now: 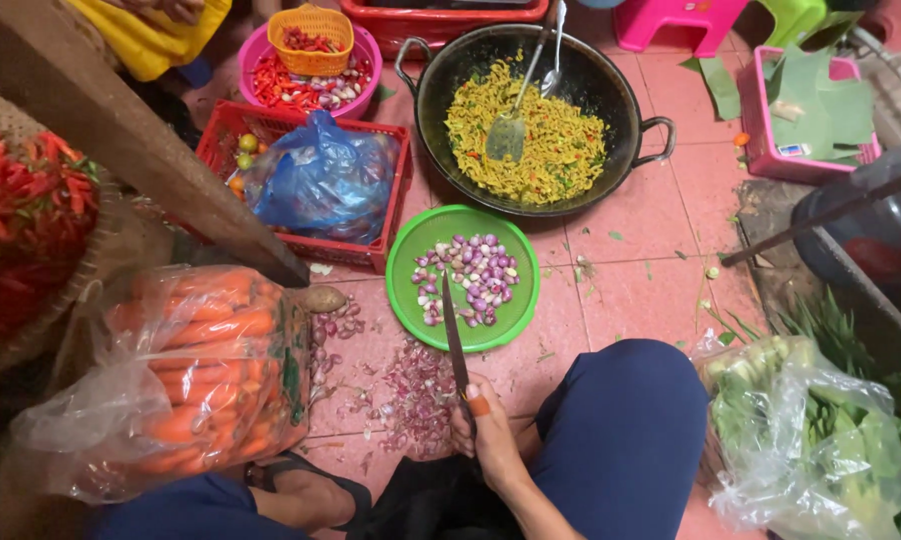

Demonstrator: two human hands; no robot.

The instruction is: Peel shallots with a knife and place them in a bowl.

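Note:
My right hand [491,440] is closed around the handle of a long dark knife [455,335], low in the middle of the view. An orange band wraps one finger. The blade points away from me, and its tip lies over the near rim of a green plate [411,300] holding several peeled purple shallots [471,275]. Shallot skins [411,395] are scattered on the pink tiled floor just left of the hand. My left hand is out of sight.
A black wok [621,100] of yellow noodles with a spatula stands behind the plate. A red crate [221,130] holds a blue bag. To the left are bagged carrots [211,370] and red chillies [21,220], to the right bagged greens [801,430] and a pink basket of leaves [761,120].

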